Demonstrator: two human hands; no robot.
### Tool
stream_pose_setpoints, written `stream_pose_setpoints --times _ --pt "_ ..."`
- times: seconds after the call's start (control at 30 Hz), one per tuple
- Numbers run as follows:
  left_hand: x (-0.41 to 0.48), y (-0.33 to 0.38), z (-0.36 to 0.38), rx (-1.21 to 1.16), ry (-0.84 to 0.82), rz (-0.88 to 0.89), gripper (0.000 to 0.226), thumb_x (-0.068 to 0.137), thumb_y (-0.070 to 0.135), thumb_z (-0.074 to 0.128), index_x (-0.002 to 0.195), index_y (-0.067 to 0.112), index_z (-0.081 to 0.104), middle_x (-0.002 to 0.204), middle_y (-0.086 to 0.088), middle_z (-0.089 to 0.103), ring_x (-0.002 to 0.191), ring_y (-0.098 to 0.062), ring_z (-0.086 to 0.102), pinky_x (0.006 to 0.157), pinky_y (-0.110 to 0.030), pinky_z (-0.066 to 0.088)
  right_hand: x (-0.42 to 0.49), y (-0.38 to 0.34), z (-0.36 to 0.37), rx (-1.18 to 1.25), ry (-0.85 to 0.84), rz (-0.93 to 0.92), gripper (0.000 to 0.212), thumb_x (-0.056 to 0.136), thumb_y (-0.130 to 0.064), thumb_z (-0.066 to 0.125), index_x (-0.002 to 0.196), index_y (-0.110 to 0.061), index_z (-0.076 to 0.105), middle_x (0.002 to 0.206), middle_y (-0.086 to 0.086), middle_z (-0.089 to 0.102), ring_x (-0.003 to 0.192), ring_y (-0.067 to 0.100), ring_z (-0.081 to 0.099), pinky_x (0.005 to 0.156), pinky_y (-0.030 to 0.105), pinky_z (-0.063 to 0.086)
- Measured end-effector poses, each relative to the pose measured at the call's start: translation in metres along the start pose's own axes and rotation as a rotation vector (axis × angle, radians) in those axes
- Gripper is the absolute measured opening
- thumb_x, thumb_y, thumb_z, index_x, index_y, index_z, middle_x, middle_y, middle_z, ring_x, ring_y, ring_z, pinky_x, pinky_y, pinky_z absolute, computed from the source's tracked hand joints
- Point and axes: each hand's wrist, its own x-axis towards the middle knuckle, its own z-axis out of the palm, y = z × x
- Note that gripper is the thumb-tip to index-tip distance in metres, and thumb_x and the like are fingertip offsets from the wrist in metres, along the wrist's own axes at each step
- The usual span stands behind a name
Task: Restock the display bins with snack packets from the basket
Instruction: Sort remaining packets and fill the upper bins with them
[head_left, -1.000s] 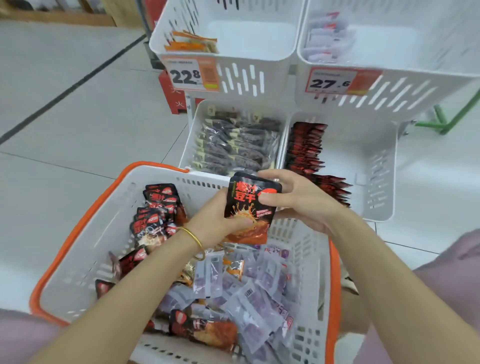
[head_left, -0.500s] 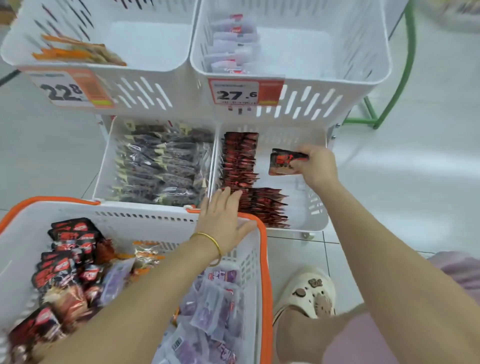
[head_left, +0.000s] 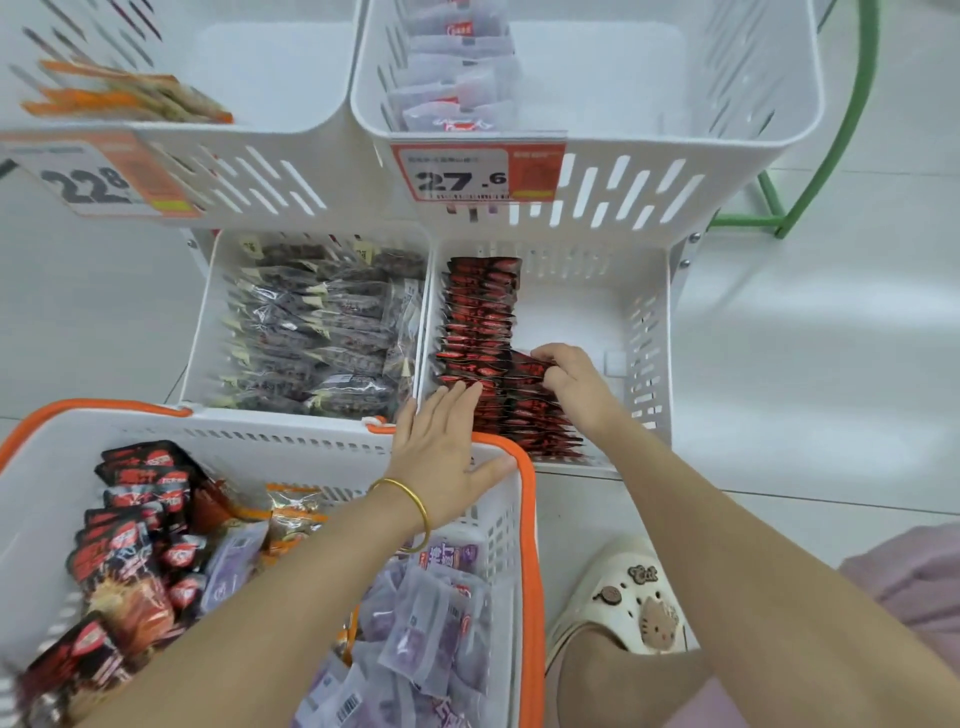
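The white basket with an orange rim sits at the lower left, full of red-black, orange and purple snack packets. My left hand lies flat with straight fingers over the basket's far right corner, fingertips reaching the lower right bin. In that bin my right hand pinches a red-black packet at the top of the second row of red-black packets.
The lower left bin is packed with dark packets. Above are two white bins with price tags: 22.8 with orange packets, and 27.6 with pale purple packets. A green frame stands at the right. My foot in a cream clog stands beside the basket.
My right hand carried the red-black packet from above the basket into the lower right bin and lowered it onto the packet row. My left hand let go and moved to the basket's corner.
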Motion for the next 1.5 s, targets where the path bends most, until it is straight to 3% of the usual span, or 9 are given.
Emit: stream_pose_setpoints --times 0.2,0.4,0.53,0.7,0.83,1.0,1.2,1.33,1.5 --pt "-0.005 -0.004 -0.018 -0.241 -0.009 0.058 0.071 0.093 0.043 0.048 0.149 0.020 0.011 0.156 -0.002 0.015 0.144 -0.016 0.009 0.118 -0.035 0.009 -0.014 0.001 -0.008 -0.102 0.147 -0.096 0.045 0.089 -0.009 0.044 0.133 -0.015 0.047 0.140 0.004 0.042 0.130 0.018 0.037 0.104 0.028 0.028" --pt "-0.088 -0.040 -0.045 -0.456 0.209 -0.063 0.053 0.095 0.024 0.050 0.143 0.018 0.030 0.146 0.000 0.034 0.136 -0.014 0.028 0.107 -0.021 0.023 -0.064 -0.076 0.025 -0.039 0.404 -0.450 0.045 0.079 -0.015 0.045 0.123 -0.012 0.055 0.121 0.004 0.055 0.116 0.018 0.046 0.097 0.025 0.033" --pt "-0.166 -0.109 -0.063 -0.393 0.204 -0.267 0.051 0.093 0.018 0.055 0.140 0.014 0.037 0.141 -0.007 0.042 0.126 -0.020 0.043 0.102 -0.020 0.032 -0.105 -0.136 0.091 -0.002 0.112 -0.674 0.043 0.080 -0.017 0.047 0.121 -0.009 0.056 0.114 -0.006 0.050 0.112 0.013 0.048 0.097 0.027 0.035" --pt "-0.235 -0.176 -0.091 -0.320 0.273 -0.513 0.044 0.092 0.013 0.055 0.135 0.009 0.044 0.141 -0.006 0.043 0.129 -0.020 0.040 0.103 -0.023 0.028 -0.153 -0.141 0.195 -0.102 -0.454 -0.596 0.040 0.088 -0.027 0.048 0.125 -0.015 0.054 0.117 -0.005 0.051 0.110 0.011 0.049 0.096 0.028 0.040" --pt "-0.263 -0.202 -0.095 -0.402 0.382 -0.604 0.042 0.093 0.013 0.054 0.134 0.011 0.045 0.137 -0.005 0.046 0.128 -0.016 0.041 0.101 -0.020 0.029 -0.169 -0.133 0.265 -0.173 -0.610 -0.436 0.038 0.094 -0.026 0.054 0.131 -0.018 0.049 0.127 0.003 0.055 0.107 0.017 0.056 0.092 0.035 0.046" --pt "-0.283 -0.220 -0.093 -0.558 0.515 -0.686 0.037 0.092 0.012 0.055 0.128 0.013 0.049 0.130 -0.004 0.052 0.123 -0.019 0.047 0.102 -0.026 0.035 -0.183 -0.139 0.330 -0.325 -0.777 -0.326 0.070 0.082 -0.049 0.065 0.139 -0.022 0.036 0.137 0.010 0.040 0.123 0.028 0.045 0.099 0.035 0.040" --pt "-0.275 -0.223 -0.105 -0.672 0.581 -0.657 0.035 0.093 0.016 0.053 0.127 0.016 0.048 0.129 -0.001 0.052 0.120 -0.015 0.048 0.100 -0.025 0.037 -0.193 -0.119 0.366 -0.404 -0.585 -0.183 0.072 0.066 -0.056 0.076 0.120 -0.018 0.045 0.124 0.010 0.039 0.109 0.032 0.048 0.092 0.038 0.046" --pt "-0.262 -0.215 -0.110 -0.699 0.566 -0.605 0.037 0.092 0.016 0.053 0.129 0.015 0.048 0.129 -0.003 0.051 0.121 -0.015 0.048 0.099 -0.024 0.037 -0.194 -0.114 0.368 -0.350 -0.576 -0.226 0.031 0.076 -0.031 0.074 0.086 -0.020 0.047 0.087 -0.001 0.055 0.084 0.021 0.051 0.068 0.031 0.039" --pt "-0.253 -0.210 -0.107 -0.672 0.529 -0.604 0.037 0.093 0.018 0.053 0.129 0.014 0.047 0.131 -0.003 0.050 0.122 -0.015 0.047 0.095 -0.020 0.036 -0.178 -0.132 0.323 -0.165 -0.570 -0.333 0.027 0.082 -0.007 0.068 0.076 -0.010 0.042 0.067 -0.002 0.043 0.058 0.011 0.038 0.052 0.016 0.032"
